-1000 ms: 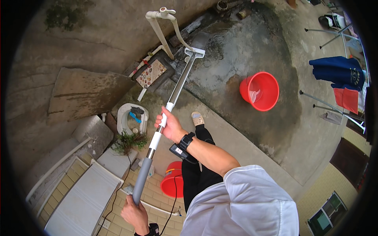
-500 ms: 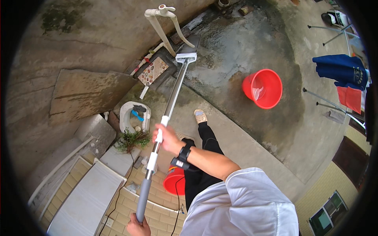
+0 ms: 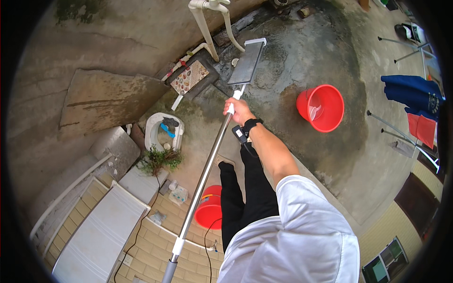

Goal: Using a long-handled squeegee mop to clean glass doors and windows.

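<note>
**Mop pushed out toward the wall pipes**

Since a second ago the flat mop head (image 3: 247,62) has slid forward across the wet concrete floor (image 3: 302,56) and now lies stretched out near the foot of the white pipes (image 3: 207,23), and the right hand (image 3: 238,111) has gone up the pole with it. That hand's fingers are clenched round the metal mop pole (image 3: 207,165) just below the mop head, with a dark watch (image 3: 249,126) on the wrist and the arm reaching out straight. The left hand has dropped out of the picture at the lower edge, so its grip cannot be told; only the grey lower grip of the pole shows there.

The pole runs slantwise from the bottom edge up to the mop head, passing over a small red bucket (image 3: 210,210) that stands beside the person's dark trouser leg on the tiled step. A bigger red bucket (image 3: 323,107) stands well apart to the right on the damp concrete. To the left of the pole are a white basin (image 3: 163,129) with a blue thing in it, a small weedy plant (image 3: 160,159) just below it, and a pebble-patterned slab (image 3: 189,77) near the pipes. Blue and red cloths (image 3: 415,96) hang on a rack at the right rim.
</note>
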Tool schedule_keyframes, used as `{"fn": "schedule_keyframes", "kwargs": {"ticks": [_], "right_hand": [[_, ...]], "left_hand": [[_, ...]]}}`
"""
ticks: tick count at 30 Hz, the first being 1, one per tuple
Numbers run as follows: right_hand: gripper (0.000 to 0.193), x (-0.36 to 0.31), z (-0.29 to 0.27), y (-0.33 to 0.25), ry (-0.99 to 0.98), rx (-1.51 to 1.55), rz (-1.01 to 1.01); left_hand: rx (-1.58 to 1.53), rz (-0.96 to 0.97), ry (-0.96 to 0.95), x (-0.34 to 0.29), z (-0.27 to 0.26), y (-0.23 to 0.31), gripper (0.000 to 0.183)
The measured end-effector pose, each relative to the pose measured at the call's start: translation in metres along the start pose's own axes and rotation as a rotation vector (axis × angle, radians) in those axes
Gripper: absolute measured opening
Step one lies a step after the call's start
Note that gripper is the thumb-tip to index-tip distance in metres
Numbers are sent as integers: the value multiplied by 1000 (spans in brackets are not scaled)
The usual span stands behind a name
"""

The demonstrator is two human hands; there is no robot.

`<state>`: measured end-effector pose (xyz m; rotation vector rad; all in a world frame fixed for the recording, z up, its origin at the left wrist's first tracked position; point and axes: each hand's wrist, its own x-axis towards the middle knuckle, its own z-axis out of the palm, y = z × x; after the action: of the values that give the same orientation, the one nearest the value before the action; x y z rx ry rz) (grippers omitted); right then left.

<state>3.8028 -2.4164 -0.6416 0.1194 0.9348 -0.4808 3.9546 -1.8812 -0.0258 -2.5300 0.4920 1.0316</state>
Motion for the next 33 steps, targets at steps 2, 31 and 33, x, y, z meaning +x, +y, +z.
{"fn": "schedule_keyframes", "kwargs": {"ticks": [2,31,33], "right_hand": [[11,1,-1,-6,24,-12,-23],[11,-95,60,142,40,194,140],[11,-105,67,144,56,160,132]], "left_hand": [[13,0,13,9,2,6,18],[356,-31,116,42,18,147,21],[269,-20,70,42,20,140,21]]}}
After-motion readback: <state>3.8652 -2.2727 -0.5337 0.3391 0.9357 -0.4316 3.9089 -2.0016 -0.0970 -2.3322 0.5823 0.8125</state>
